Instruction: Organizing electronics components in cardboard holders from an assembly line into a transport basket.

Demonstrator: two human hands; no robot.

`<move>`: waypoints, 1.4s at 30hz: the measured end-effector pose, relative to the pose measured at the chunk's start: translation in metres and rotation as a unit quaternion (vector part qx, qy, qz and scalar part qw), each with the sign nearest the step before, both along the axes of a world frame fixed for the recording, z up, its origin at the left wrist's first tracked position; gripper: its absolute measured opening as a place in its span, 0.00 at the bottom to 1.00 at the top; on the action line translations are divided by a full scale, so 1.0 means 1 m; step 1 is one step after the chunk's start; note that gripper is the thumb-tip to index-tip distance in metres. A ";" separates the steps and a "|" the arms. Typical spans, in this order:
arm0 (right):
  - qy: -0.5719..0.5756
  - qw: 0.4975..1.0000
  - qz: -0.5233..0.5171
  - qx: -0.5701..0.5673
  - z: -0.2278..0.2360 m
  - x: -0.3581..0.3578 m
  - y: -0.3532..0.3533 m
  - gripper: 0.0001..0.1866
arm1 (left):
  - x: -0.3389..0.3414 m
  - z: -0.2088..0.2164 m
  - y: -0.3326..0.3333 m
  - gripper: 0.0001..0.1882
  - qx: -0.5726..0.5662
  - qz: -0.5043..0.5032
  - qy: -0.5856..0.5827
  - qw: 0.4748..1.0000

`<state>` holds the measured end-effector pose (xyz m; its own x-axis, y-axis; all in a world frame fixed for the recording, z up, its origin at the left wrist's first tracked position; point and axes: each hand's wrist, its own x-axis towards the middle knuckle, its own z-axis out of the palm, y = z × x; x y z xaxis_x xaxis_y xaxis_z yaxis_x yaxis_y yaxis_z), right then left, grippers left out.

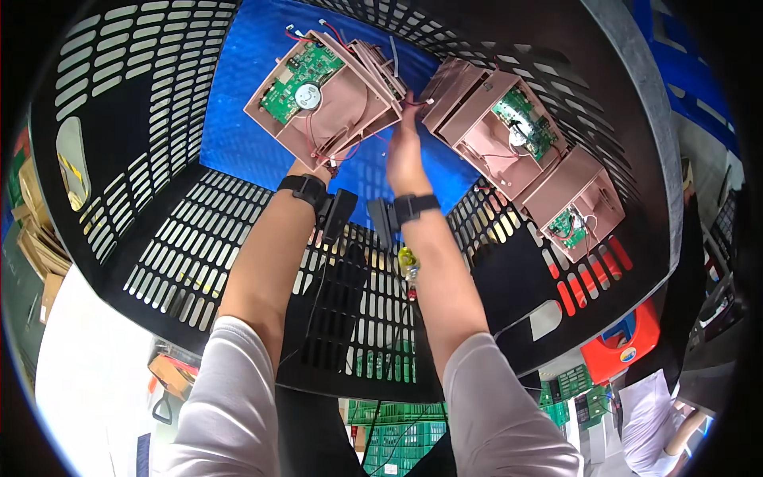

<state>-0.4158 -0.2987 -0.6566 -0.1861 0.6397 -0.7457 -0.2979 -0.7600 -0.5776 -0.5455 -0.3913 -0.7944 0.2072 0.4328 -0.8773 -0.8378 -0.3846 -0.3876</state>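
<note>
- While both arms reach deep into the black slotted crate (159,238), the left hand (318,165) sits under the near corner of a pink housing (322,99); its grip is hidden by that part, so I cannot tell how the fingers stand.
- The right hand (405,151) is raised between the housings, its fingers closed narrowly on thin red and white wires (417,102) at the first housing's right edge.
- That housing lies open side up on the blue liner (238,95), its green circuit board (298,79) and round speaker showing; it looks partly lifted or tilted.
- As a judgement, the handling is at an early point: two more pink housings (497,127) (576,207) lie stacked along the right wall, untouched by either hand.
- Room is tight: the crate walls rise on all sides, the second housing is just beside the right hand, and open liner remains mainly to the left.
</note>
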 end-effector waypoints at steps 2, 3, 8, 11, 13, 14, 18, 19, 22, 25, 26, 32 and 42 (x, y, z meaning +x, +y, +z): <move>-0.046 0.998 0.033 -0.034 0.005 0.006 -0.026 0.36 | -0.002 -0.008 0.006 0.19 0.082 -0.057 0.128 0.987; -0.041 0.997 0.058 -0.032 0.010 0.008 -0.035 0.36 | 0.001 -0.011 0.013 0.18 0.164 -0.111 0.249 0.948; -0.042 0.982 0.181 -0.025 0.031 0.045 -0.065 0.34 | 0.011 0.059 0.010 0.19 0.280 -0.114 0.284 0.910; -0.027 0.973 0.228 -0.023 0.038 0.049 -0.071 0.34 | -0.001 0.099 0.036 0.21 0.312 -0.079 0.219 0.921; -0.038 0.969 0.242 -0.020 0.042 0.056 -0.064 0.34 | 0.003 0.121 0.062 0.23 0.338 -0.051 0.169 0.924; -0.044 0.968 0.247 -0.022 0.044 0.059 -0.064 0.34 | 0.009 0.133 0.074 0.24 0.348 -0.038 0.142 0.926; -0.048 0.968 0.244 -0.029 0.044 0.071 -0.063 0.31 | 0.033 0.150 0.104 0.25 0.368 -0.015 0.083 0.926; -0.053 0.967 0.247 -0.028 0.041 0.074 -0.063 0.31 | 0.038 0.146 0.103 0.25 0.367 -0.021 0.082 0.926; -0.050 0.964 0.260 -0.022 0.044 0.068 -0.062 0.29 | 0.026 0.165 0.086 0.25 0.361 -0.059 0.089 0.927; -0.055 0.961 0.272 -0.001 0.043 0.070 -0.062 0.27 | 0.027 0.147 0.089 0.25 0.350 -0.087 0.086 0.929; -0.055 0.959 0.277 0.011 0.044 0.071 -0.061 0.26 | 0.025 0.145 0.087 0.25 0.347 -0.098 0.086 0.929; -0.057 0.946 0.320 -0.012 0.042 0.067 -0.066 0.27 | -0.047 0.130 0.075 0.25 0.333 -0.177 0.105 0.920; -0.067 0.953 0.296 -0.017 0.019 0.069 -0.083 0.24 | -0.042 0.098 0.111 0.25 0.301 -0.303 0.136 0.894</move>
<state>-0.3468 -0.3820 -0.6375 -0.4088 0.4275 -0.8063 0.2628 -0.7909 -0.5526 -0.5879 -0.2805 -0.6964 0.3783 0.7241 -0.5767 -0.9161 0.3822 -0.1211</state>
